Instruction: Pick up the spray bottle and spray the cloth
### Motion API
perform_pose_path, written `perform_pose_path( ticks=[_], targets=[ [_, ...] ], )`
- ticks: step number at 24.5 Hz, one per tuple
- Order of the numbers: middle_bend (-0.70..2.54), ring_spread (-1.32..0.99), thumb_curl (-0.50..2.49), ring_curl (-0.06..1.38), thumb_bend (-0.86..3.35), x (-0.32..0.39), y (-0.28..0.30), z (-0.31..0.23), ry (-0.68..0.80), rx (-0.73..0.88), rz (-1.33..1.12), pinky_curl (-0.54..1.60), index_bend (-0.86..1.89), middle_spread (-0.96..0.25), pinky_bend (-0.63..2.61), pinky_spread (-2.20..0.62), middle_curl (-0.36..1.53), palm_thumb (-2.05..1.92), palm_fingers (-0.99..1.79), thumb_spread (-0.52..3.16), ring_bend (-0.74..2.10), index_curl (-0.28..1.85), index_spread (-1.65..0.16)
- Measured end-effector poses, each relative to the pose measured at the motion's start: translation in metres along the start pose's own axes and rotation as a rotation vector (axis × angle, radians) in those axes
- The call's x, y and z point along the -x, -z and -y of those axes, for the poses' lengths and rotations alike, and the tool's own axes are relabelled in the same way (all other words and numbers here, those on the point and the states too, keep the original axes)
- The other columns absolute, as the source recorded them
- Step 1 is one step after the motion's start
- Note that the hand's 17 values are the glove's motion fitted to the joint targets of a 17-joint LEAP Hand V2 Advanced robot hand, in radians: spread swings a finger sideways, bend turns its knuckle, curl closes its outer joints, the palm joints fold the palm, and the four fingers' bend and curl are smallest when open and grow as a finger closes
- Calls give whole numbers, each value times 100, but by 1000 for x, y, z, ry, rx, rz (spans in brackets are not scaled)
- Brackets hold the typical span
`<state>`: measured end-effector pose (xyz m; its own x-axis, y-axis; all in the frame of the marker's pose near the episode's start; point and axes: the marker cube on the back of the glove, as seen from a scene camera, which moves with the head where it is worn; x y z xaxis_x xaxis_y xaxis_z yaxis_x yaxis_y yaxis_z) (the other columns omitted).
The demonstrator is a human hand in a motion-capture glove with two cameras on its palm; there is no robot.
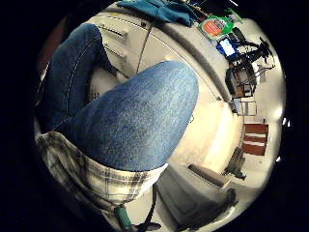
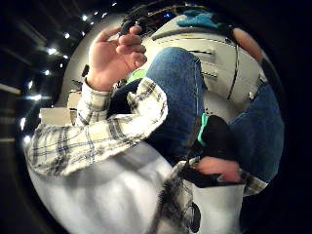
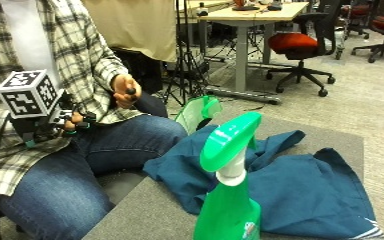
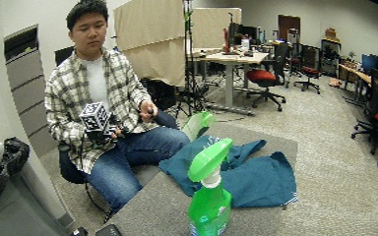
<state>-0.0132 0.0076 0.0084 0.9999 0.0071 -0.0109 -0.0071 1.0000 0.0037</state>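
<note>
Spray bottle (image 3: 228, 200) stands upright on the grey surface (image 3: 145, 212), at the near edge in the outside view, its green trigger head raised above a white collar. Just behind it lies the blue cloth (image 3: 298, 187), crumpled and spread over the surface, with one edge hanging toward the person's knee. A second green bottle top (image 3: 198, 112) shows past the far side of the cloth, at the surface's edge.

The person sits beside the surface in jeans and a plaid shirt. The gloved right hand (image 3: 72, 122) rests low at the lap, well apart from the spray bottle and the cloth; whether its fingers are straight or curled cannot be told. The bare left hand (image 3: 124, 90) is raised in front of the chest, fingers curled round a small dark object (image 3: 131, 91).

Both palm views look out at the jeans (image 1: 140, 116); the cloth lies far off on the surface in the little finger side view (image 1: 159, 9), with the spray bottle (image 1: 215, 25) beside it.
</note>
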Motion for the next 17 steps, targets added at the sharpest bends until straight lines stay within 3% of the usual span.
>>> perform_pose_path(
  ticks=[7, 17],
  targets=[
    [20, 1, 18, 10, 36, 8, -2, -4, -15, -6, -9, 8, 30, -11, 27, 13, 11, 55, 31, 73, 23, 17, -30],
    [18, 1, 27, 15, 33, -12, 19, 11, -60, -24, 43, 11, 27, -13, 28, 17, 18, 57, 30, 102, 23, 24, -35]
  ],
)
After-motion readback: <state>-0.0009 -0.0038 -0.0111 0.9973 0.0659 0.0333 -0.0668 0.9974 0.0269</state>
